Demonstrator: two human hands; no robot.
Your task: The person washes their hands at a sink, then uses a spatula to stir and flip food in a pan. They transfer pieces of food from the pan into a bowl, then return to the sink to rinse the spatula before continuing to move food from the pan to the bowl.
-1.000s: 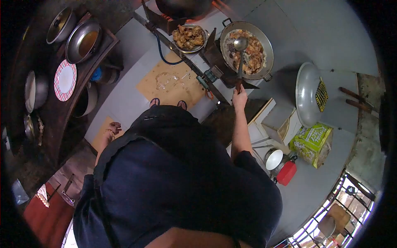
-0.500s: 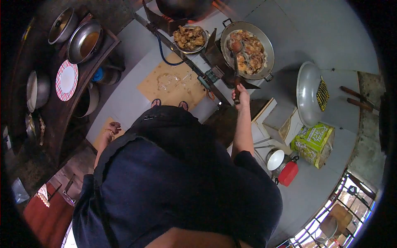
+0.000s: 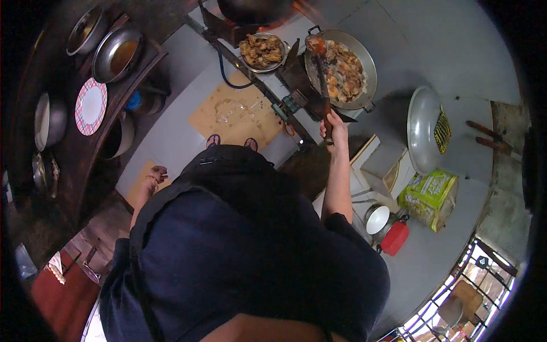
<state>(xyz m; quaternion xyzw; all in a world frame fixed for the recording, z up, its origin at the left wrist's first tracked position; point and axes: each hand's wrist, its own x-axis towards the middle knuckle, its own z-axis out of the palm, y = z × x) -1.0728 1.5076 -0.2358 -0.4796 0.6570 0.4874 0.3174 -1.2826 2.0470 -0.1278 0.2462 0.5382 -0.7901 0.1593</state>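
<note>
My right hand (image 3: 337,130) is closed around the wooden handle of a long ladle (image 3: 323,80). The ladle's round, reddish-brown head is raised over the far left rim of a wide two-handled pan (image 3: 371,61). Browned pieces of food (image 3: 346,71) sit in bubbling liquid in that pan. Left of it, a metal bowl (image 3: 264,69) holds a heap of golden-brown fried pieces (image 3: 261,50). Down at my left side hangs my left hand (image 3: 156,172), its fingers loosely bent and nothing visible in them.
A large dark pot (image 3: 256,8) stands over glowing fire at the top. On the right are a big metal lid (image 3: 420,131), a green bag (image 3: 428,196) and a red container (image 3: 395,238). A dark wooden shelf (image 3: 122,97) on the left carries pans and a checked plate (image 3: 91,106).
The ladle's head has moved up and left, from among the food to the pan's rim. My right hand has shifted only slightly; my left hand stays low at my side.
</note>
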